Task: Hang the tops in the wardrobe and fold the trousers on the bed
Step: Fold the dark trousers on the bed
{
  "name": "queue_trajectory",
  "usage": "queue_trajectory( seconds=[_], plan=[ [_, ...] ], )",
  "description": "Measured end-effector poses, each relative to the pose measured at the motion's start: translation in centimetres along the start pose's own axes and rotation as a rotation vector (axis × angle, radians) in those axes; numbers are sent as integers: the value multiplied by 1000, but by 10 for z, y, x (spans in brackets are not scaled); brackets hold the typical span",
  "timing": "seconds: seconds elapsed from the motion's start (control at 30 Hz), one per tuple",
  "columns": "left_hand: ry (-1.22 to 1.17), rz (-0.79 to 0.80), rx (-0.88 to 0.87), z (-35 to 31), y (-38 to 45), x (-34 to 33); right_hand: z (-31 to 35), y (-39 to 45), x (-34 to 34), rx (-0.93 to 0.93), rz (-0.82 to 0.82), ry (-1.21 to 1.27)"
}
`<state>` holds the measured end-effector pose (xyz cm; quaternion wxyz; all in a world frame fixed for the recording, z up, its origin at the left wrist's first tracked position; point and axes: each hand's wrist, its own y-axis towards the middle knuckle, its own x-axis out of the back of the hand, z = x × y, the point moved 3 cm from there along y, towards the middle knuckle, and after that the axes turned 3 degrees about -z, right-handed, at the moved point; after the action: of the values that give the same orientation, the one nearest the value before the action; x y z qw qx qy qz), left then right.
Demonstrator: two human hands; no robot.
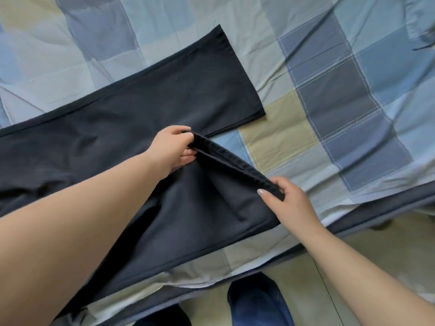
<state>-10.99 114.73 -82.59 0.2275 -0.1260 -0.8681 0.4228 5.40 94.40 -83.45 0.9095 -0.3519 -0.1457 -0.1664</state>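
We hold the trousers hem taut, left hand and right hand each pinching a corner (frame centre); we should align it over the other leg evenly.

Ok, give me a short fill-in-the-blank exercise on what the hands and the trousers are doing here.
1. Both hands grip the hem of one ____ of the dark trousers.
2. The left hand and the right hand hold the hem stretched ____ them.
3. The other trouser leg lies ____ on the checked bedcover.

Missing words: leg; between; flat
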Motion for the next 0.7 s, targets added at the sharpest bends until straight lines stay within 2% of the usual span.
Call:
queue_trajectory(
  seconds=[0.1,0.23,0.33,0.57,0.63,0.7],
  plan=[
    [-17,109,-20,-36,-19,-50,-22,-2,35,-130,-100,90],
    [113,188,-35,-66,-30,-109,-47,-4,63,-228,-76,57],
    [193,186,-78,-73,-29,-136,-61,2,80,-250,-81,69],
    [313,194,-94,-54,-23,-129,-100,17,73,-388,-115,-9],
    [288,170,-57,-36,-24,-110,-98,16,68,-370,-163,-36],
    [228,132,-17,-12,-28,-83,-83,10,66,-268,-277,-133]
  ],
)
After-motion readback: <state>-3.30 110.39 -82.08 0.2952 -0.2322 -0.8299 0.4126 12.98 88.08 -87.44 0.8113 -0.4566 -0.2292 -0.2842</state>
